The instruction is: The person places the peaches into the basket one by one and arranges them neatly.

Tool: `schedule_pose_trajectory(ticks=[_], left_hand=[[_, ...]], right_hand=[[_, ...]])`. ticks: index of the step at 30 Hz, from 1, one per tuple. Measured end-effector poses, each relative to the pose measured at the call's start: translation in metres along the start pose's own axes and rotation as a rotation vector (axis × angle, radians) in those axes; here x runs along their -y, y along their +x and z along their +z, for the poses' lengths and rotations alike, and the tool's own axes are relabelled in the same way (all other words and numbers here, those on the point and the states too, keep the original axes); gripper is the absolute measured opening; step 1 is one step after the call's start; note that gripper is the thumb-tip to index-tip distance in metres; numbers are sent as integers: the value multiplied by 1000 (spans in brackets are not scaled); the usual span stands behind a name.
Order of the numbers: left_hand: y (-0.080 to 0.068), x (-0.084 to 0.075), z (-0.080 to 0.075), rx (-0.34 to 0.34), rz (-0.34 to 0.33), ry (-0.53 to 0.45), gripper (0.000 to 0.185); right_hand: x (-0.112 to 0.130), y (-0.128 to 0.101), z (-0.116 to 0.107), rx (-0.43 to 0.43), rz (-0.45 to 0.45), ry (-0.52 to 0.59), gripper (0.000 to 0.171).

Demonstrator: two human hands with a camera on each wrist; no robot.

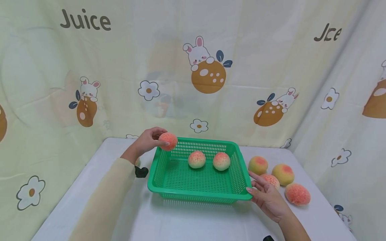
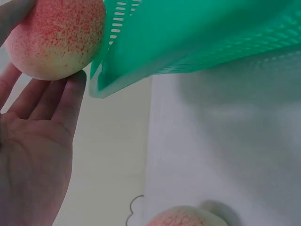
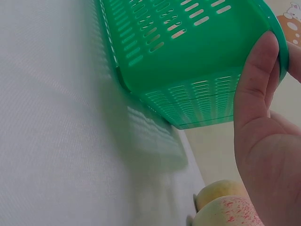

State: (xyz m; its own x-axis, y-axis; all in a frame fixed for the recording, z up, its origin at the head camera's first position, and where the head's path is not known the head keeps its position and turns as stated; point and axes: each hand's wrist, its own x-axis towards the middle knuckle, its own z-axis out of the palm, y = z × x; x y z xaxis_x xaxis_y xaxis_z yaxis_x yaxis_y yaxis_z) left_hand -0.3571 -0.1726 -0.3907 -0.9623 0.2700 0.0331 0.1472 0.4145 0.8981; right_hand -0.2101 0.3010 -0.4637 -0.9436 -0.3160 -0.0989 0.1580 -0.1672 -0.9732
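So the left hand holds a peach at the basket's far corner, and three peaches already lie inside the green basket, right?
Not quite: the head view shows two peaches inside the green basket, not three. The left hand does hold a peach at the basket's far corner.

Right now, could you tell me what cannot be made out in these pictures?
- Small black thing left of the basket: the left sleeve partly hides it in the head view; too small to identify.
- Dark object: cut by the head view's bottom edge.
- Peach: cut by the left wrist view's bottom edge.
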Motion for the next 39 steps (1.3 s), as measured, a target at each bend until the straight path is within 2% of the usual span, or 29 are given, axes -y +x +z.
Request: schedule_pose_trajectory(ticks=[10,16,24,30,39], left_hand=[[3,-5,9,13,3,18,49],[8,-2,11,21,5,44,45],[7,-7,12,69,12,71,44],[5,-13,13,80,-11,103,45],[13,-9,14,87,-7,143,43]], right_hand=[[1,1,-1,-5,11,-11,73],[2,1,0,-11,22,-14,73],[3,2,-1,-9,21,-16,73],[2,2,-1,-9,21,-6,72],[4,1,0,-13,23,-5,73]])
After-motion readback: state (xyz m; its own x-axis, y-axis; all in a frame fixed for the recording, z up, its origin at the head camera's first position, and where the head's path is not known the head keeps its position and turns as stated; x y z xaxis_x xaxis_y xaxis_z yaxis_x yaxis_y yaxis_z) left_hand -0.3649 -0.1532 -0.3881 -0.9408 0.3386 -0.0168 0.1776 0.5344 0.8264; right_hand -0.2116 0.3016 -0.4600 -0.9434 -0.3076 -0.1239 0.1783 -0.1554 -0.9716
